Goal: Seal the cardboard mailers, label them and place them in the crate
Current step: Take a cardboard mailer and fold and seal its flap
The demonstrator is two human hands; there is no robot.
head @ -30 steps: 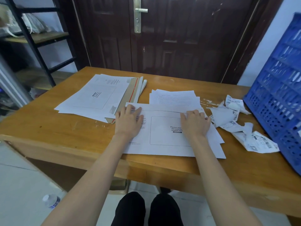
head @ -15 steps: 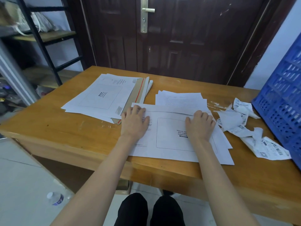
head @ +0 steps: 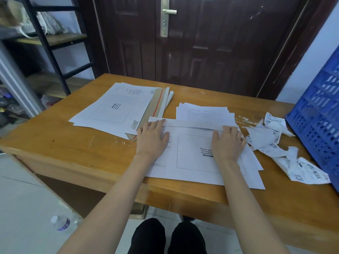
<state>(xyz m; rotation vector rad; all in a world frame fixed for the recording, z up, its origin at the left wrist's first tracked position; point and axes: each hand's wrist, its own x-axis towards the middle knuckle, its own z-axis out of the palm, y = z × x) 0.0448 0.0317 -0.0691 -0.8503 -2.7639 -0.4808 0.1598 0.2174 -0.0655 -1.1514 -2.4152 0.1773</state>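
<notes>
A white cardboard mailer (head: 192, 154) lies flat near the table's front edge, its flap folded down along the far side. My left hand (head: 152, 138) presses flat on the flap's left end. My right hand (head: 228, 142) presses flat on the flap's right end, fingers straight. A stack of several more white mailers (head: 117, 109) lies to the left, one showing a brown flap with a red strip. The blue plastic crate (head: 319, 114) stands at the table's right edge.
Printed white sheets (head: 203, 111) lie just beyond the mailer. Crumpled label backings and a barcode label (head: 308, 171) are scattered between the mailer and the crate. The wooden table (head: 64, 142) faces a dark door. A shelf stands at the left, and a bottle (head: 60, 222) lies on the floor.
Both hands stay pressed on the folded flap, sliding slightly along it. The camera has shifted a little, so the crate sits farther right in view.
</notes>
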